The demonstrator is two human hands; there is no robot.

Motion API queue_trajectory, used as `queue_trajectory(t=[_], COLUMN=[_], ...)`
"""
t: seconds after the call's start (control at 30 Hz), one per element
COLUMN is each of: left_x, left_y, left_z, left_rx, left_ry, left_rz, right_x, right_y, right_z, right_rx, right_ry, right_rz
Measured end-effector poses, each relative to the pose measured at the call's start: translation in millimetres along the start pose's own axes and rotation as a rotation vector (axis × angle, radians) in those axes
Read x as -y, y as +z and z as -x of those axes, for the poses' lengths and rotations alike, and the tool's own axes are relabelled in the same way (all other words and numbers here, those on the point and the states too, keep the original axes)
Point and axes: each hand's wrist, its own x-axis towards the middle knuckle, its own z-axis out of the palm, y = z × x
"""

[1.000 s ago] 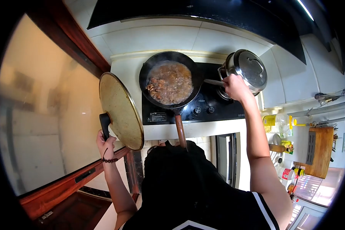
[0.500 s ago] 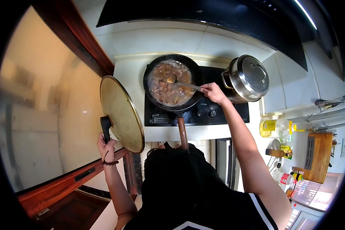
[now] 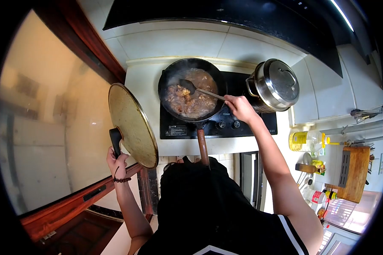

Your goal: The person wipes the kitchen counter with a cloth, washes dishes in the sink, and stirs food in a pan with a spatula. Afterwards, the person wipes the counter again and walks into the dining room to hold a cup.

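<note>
Fingers wrapped, the left hand (image 3: 118,164) holds the lid (image 3: 134,125), centre left; the right hand (image 3: 241,109) grips a spatula (image 3: 208,93) in the upper-centre wok (image 3: 220,83); brisk stirring could splash liquid (image 3: 203,79).

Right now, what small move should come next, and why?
Probably dip the utensil and turn the chunks through the liquid: the right hand grips it, chunks bunch at its head, and the left hand holds the lid off the steaming pan.
</note>
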Motion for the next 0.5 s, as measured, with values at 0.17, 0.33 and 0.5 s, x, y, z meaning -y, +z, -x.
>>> queue_trajectory(t=[0.17, 0.33, 0.5], left_x=[-9, -8, -8], left_y=[6, 6, 5], left_z=[4, 5, 3], left_rx=[-0.002, 0.02, 0.029], left_ry=[0.008, 0.018, 0.03], left_rz=[-0.018, -0.008, -0.018], right_x=[2, -1, -6], right_y=[-15, -27, -45], right_z=[7, 15, 4], right_rx=[0.026, -0.107, -0.199], right_ry=[-0.001, -0.023, 0.139], right_rz=[0.026, 0.024, 0.106])
